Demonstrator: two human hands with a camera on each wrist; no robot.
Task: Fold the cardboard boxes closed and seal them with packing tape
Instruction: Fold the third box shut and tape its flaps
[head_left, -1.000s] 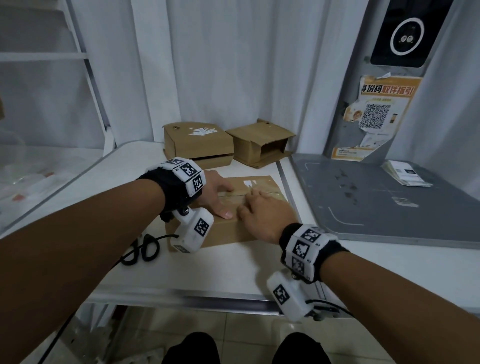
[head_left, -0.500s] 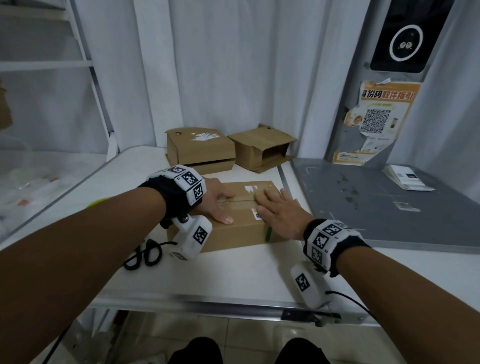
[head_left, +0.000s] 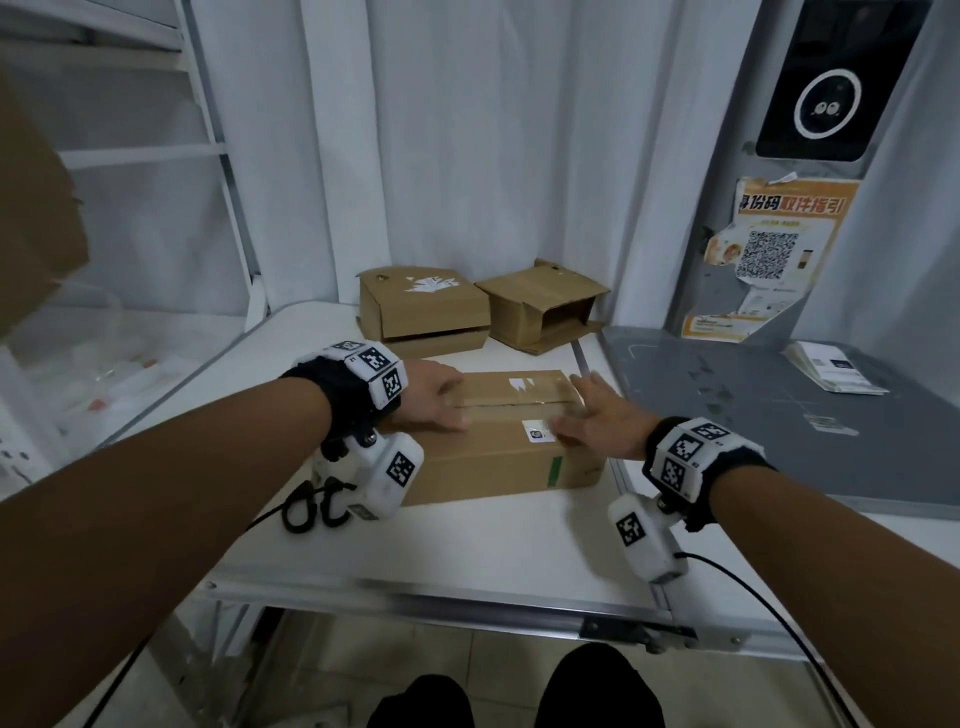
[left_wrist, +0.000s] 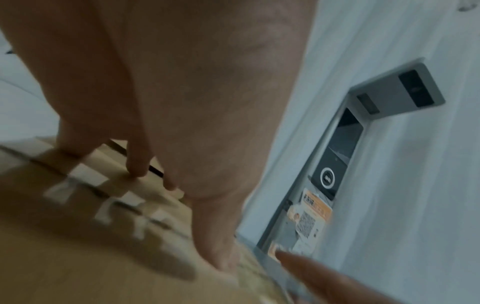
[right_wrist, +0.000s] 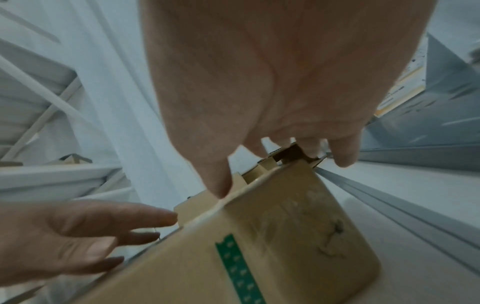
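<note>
While the box (head_left: 498, 431) is sitting on the table (head_left: 467, 545), I'm pressing L hand (head_left: 434, 397) flat on its top w/ straight fingers; R hand (head_left: 602, 423) flat at right end, gripping nothing. Rec: be keeping flaps level before taping.

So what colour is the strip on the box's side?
Green strip on the brown box, clearest in the right wrist view.

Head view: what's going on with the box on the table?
A person has both hands flat on a closed cardboard box on the white table: left hand on its left top, right hand at its right end. Two more boxes sit behind, scissors beside. No tape roll is visible.
</note>
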